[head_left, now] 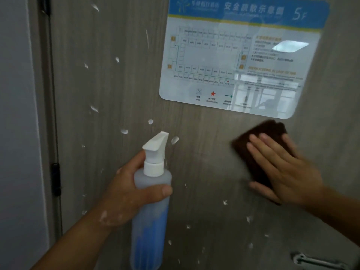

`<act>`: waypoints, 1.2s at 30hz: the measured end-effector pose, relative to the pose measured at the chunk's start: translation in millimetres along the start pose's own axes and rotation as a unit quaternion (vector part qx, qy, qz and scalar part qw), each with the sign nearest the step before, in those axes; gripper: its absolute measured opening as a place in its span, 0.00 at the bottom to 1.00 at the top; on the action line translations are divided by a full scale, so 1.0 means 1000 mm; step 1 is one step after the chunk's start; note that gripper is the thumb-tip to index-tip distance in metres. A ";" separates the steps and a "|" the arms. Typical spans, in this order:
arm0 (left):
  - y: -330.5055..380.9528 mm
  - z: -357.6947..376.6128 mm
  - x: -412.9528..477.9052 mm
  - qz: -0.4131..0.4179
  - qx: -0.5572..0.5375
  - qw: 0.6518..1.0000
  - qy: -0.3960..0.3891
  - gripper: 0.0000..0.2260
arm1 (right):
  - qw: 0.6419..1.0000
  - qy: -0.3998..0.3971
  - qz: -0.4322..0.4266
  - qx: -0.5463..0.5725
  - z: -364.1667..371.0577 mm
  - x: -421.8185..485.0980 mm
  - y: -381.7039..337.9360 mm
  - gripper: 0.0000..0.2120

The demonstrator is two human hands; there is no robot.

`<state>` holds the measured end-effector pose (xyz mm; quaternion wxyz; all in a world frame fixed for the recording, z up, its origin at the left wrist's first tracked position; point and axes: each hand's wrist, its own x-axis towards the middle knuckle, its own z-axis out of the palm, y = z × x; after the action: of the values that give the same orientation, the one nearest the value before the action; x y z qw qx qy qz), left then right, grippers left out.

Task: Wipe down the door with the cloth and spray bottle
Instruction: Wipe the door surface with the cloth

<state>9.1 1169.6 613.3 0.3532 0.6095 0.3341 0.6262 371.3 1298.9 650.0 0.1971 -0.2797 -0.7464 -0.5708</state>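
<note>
- While my left hand (124,191) curls fingers and thumb round the spray bottle (152,201) just under its white collar, I judge it light, smooth and likely slippery if wet.
- My right hand (282,172) lies flat, fingers straight, pressing the dark cloth (259,137) against the door (204,152) below the floor-plan sign (233,55).
- The cloth looks soft and limp, so I'd press through its middle.

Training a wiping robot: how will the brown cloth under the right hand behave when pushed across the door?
Probably soft: the brown cloth lies flat under the open right hand. It likely slides easily, as the door looks smooth.
</note>
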 end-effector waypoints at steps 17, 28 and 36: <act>-0.004 -0.006 -0.006 -0.019 -0.057 0.998 0.025 0.34 | 0.998 0.003 -0.031 0.055 -0.002 0.130 -0.086 0.42; 0.000 -0.027 -0.032 -0.022 -0.005 0.999 0.041 0.34 | 1.000 -0.013 -0.001 0.014 -0.003 0.052 -0.034 0.43; -0.015 -0.046 -0.039 -0.035 -0.019 0.996 0.075 0.41 | 0.998 -0.023 -0.045 0.037 -0.008 0.229 -0.160 0.43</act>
<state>-35.6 1145.0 578.7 0.3605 0.5423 0.3681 0.6637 93.5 1304.6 674.1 0.1640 -0.2516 -0.7833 -0.5443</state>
